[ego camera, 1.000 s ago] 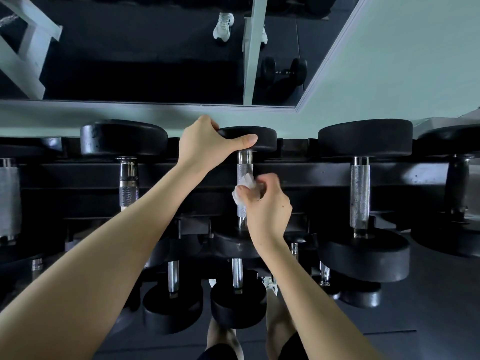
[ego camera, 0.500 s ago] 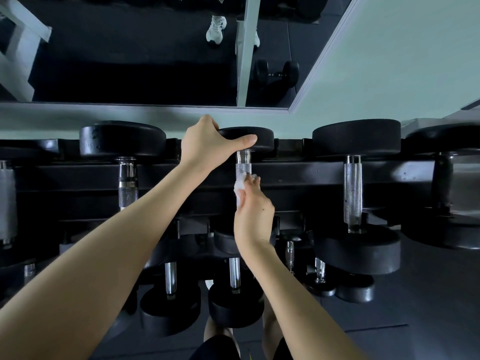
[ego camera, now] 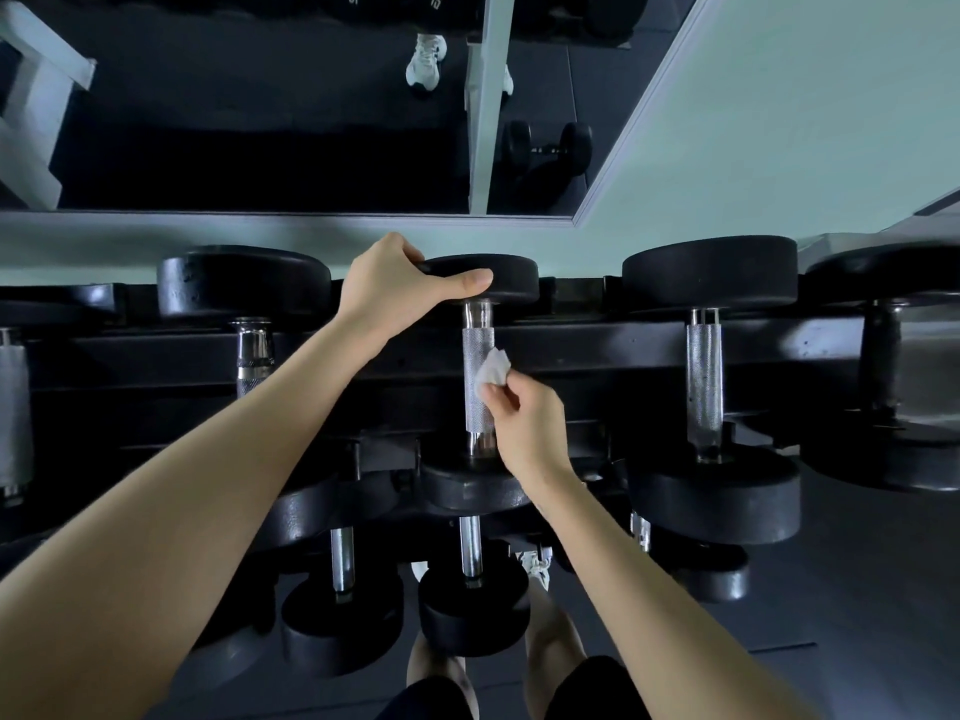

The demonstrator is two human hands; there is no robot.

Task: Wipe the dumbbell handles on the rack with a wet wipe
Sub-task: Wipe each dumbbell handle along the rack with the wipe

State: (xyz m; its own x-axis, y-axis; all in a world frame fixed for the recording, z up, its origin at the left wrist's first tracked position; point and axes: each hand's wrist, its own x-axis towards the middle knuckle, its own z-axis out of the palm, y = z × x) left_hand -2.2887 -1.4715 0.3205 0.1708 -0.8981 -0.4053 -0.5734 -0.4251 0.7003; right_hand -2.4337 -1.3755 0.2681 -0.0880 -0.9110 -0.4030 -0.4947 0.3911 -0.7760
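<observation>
A black dumbbell lies on the top tier of the rack (ego camera: 597, 340), its knurled chrome handle (ego camera: 477, 366) pointing toward me. My left hand (ego camera: 400, 283) grips the rim of its far head (ego camera: 498, 278), thumb along the front edge. My right hand (ego camera: 524, 407) pinches a crumpled white wet wipe (ego camera: 493, 368) and holds it against the right side of that handle, about midway along. The near head (ego camera: 467, 485) sits just below my right wrist.
More dumbbells flank it: one with a chrome handle (ego camera: 704, 376) to the right, another (ego camera: 254, 350) to the left. A lower tier holds smaller dumbbells (ego camera: 470, 600). A wall mirror (ego camera: 260, 122) runs behind the rack. Dark floor (ego camera: 857, 641) lies to the right.
My right hand has shifted from over the handle to its right side and slightly lower, leaving the knurled part exposed, with the wipe still pinched. My left hand has stayed on the far head.
</observation>
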